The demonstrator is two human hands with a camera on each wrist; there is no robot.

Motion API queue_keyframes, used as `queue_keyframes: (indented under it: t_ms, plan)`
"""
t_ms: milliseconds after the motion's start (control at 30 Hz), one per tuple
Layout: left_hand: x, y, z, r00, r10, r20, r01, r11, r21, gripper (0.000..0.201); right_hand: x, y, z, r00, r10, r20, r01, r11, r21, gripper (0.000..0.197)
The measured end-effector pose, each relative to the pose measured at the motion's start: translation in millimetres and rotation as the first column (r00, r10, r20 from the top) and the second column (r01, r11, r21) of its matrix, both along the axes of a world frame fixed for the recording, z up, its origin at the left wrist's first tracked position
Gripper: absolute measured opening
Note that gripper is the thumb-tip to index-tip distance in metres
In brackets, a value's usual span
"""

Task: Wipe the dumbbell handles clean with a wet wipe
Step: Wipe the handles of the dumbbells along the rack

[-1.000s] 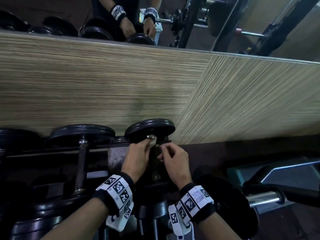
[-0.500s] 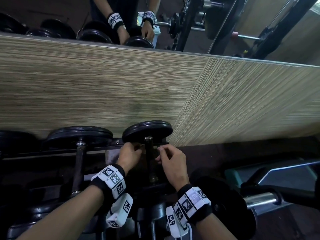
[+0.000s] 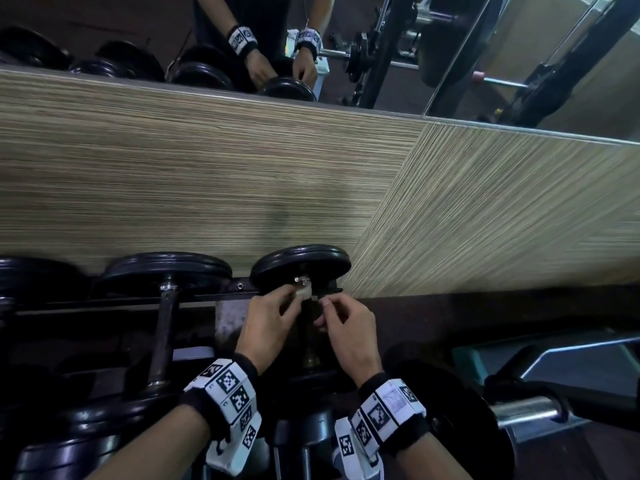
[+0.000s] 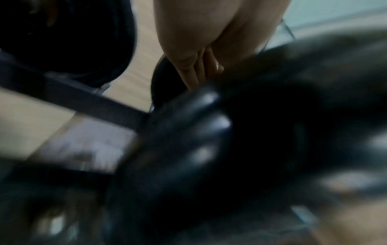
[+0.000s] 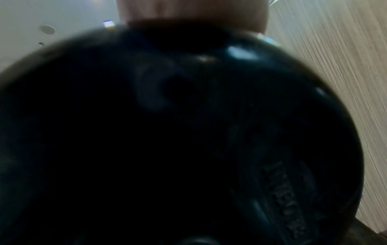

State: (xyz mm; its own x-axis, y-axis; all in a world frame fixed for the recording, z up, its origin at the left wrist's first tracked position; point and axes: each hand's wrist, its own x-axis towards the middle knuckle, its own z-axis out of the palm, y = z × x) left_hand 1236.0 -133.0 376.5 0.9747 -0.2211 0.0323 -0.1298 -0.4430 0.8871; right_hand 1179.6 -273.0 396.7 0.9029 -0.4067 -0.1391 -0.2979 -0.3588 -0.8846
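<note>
Wipe (image 3: 304, 292) sits pinched between my left hand's (image 3: 268, 318) thumb and fingers, pressed against the far end of the dumbbell handle (image 3: 306, 327), just under the black end plate (image 3: 300, 266) on the rack (image 3: 221, 294). My right hand (image 3: 348, 327) hovers just beside the handle, fingers curled; it seems to hold nothing, though I cannot tell for sure. Both wrist views are blurred and mostly filled with dark plates.

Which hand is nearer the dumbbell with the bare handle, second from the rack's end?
Left. The left hand works at the end dumbbell's handle, with the second dumbbell just to its left. The right hand sits on the far side of that end handle, farther away.
</note>
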Motion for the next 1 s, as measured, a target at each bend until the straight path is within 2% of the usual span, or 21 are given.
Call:
queue_keyframes:
  t_ms: [133,200,233,300,400,467,600,700,833,933,1000]
  plan:
    - [3.7,12.9,-21.2,0.968,0.224,-0.116,-0.219,0.974,0.056,0.011,0.0,-0.9,-0.3,1.000,-0.008,0.010,0.008,1.000,-0.003,0.017]
    - [10.2,13.6,-31.6,0.947,0.212,-0.241,-0.191,0.976,0.108,0.011,-0.1,-1.3,-1.0,1.000,-0.008,0.007,0.008,1.000,0.002,0.016]
    - [13.9,11.4,-34.2,0.936,0.175,-0.305,-0.157,0.984,0.083,0.009,0.2,-1.2,-1.9,1.000,-0.010,0.005,0.010,1.000,0.006,0.016]
    - [19.7,3.5,-32.7,0.924,0.105,-0.367,-0.121,0.992,-0.021,0.019,0.7,-1.3,-3.4,1.000,-0.011,0.001,0.011,1.000,0.015,0.017]
    - [21.5,-3.0,-24.3,0.912,0.100,-0.397,-0.172,0.974,-0.150,0.031,1.4,-1.3,-6.3,1.000,-0.001,-0.004,0.001,1.000,0.016,0.018]
    - [21.4,-4.3,-21.1,0.911,0.128,-0.391,-0.222,0.953,-0.206,0.018,1.6,-1.4,-7.0,1.000,0.002,-0.006,-0.002,1.000,0.016,0.020]
    - [18.4,-2.0,-8.7,0.952,0.200,-0.230,-0.234,0.963,-0.132,0.007,1.8,-2.8,-7.6,1.000,0.009,0.005,-0.009,1.000,0.003,0.018]
    - [11.2,-1.0,2.2,0.989,0.105,-0.105,-0.115,0.990,-0.086,0.009,2.7,-3.1,-9.6,1.000,0.011,0.022,-0.011,1.000,-0.004,0.015]
    - [4.1,0.8,10.0,0.999,-0.009,-0.034,0.006,0.997,-0.080,0.010,2.6,-3.3,-5.5,0.998,0.003,0.067,-0.006,0.999,0.037,0.012]
    - [-2.1,1.0,18.1,0.992,-0.118,-0.033,0.112,0.981,-0.160,0.012,3.9,-6.0,-6.4,0.984,0.143,0.103,-0.147,0.988,0.037,0.030]
    - [-6.1,2.8,20.3,0.988,-0.127,-0.086,0.104,0.966,-0.235,0.012,6.5,-10.8,-11.4,0.963,0.251,0.093,-0.255,0.966,0.032,0.030]
